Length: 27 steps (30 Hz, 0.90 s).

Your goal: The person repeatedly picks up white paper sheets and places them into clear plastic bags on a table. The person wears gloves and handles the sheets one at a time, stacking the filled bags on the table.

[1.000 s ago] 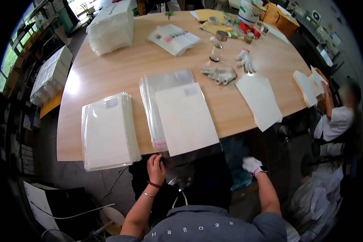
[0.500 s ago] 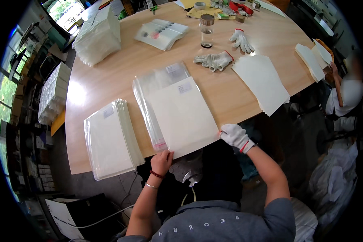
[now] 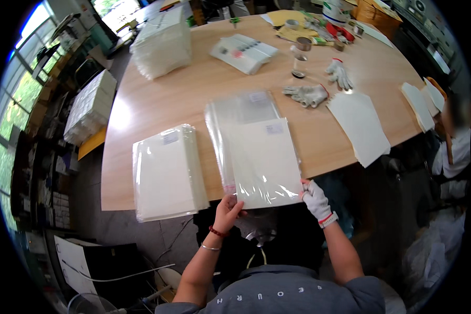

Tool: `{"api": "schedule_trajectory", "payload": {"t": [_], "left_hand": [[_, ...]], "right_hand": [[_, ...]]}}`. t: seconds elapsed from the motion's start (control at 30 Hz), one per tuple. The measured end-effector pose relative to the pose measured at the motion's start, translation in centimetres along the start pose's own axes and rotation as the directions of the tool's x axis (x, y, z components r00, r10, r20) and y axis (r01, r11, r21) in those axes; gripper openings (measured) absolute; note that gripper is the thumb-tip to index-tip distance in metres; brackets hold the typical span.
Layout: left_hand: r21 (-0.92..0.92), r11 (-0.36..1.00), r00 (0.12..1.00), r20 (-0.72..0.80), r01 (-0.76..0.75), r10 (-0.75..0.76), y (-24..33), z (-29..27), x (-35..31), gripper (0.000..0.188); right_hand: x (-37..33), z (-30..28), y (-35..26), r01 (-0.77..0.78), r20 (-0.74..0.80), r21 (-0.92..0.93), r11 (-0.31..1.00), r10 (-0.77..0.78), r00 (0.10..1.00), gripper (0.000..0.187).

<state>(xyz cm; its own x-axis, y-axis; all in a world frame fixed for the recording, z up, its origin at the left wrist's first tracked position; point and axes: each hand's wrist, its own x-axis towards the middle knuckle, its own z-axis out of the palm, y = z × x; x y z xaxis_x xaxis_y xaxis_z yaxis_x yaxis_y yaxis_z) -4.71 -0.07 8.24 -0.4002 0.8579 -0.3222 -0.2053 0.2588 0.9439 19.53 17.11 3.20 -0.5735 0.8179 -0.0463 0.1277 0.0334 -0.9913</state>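
A white sheet in a clear plastic bag (image 3: 266, 167) with a small printed label lies at the table's front edge, its lower end reaching over it. My bare left hand (image 3: 228, 212) pinches its lower left corner. At the lower right corner, my right hand (image 3: 315, 200), in a white glove with bare fingertips, grips the edge. Beneath and behind lies a stack of clear plastic bags (image 3: 218, 128), pink along its lower edge. To the left, a pile of bagged white sheets (image 3: 162, 175) overhangs the table edge slightly.
Loose white sheets (image 3: 360, 125) lie on the right, near two work gloves (image 3: 306, 95) (image 3: 339, 74) and a glass jar (image 3: 299, 65). Farther back are packed plastic bags (image 3: 243, 53) and a tall stack of bags (image 3: 161, 44). Another person (image 3: 455, 146) sits at the right with papers.
The whole scene has shifted right in the picture as my head turned. Bright reflections now show along the bag's lower part. Both hands remain at its lower corners.
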Motion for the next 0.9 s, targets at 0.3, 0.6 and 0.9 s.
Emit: {"api": "schedule_trajectory", "payload": {"t": [0.3, 0.6, 0.9], "left_hand": [[0.235, 0.926, 0.856, -0.366, -0.295, 0.366, 4.9, -20.4, -8.5, 0.012], [0.646, 0.763, 0.723, -0.532, 0.010, 0.441, -3.8, -30.1, -6.8, 0.064], [0.911, 0.412, 0.489, -0.362, 0.005, 0.794, 4.5, -19.2, -4.9, 0.053]], "right_hand": [[4.6, 21.0, -8.5, 0.362, 0.281, -0.004, 0.932, -0.346, 0.895, 0.019], [5.5, 25.0, -9.7, 0.369, 0.559, -0.030, 0.929, -0.291, 0.777, 0.021], [2.3, -5.6, -3.6, 0.252, -0.797, 0.085, 0.964, -0.087, 0.598, 0.005]]}}
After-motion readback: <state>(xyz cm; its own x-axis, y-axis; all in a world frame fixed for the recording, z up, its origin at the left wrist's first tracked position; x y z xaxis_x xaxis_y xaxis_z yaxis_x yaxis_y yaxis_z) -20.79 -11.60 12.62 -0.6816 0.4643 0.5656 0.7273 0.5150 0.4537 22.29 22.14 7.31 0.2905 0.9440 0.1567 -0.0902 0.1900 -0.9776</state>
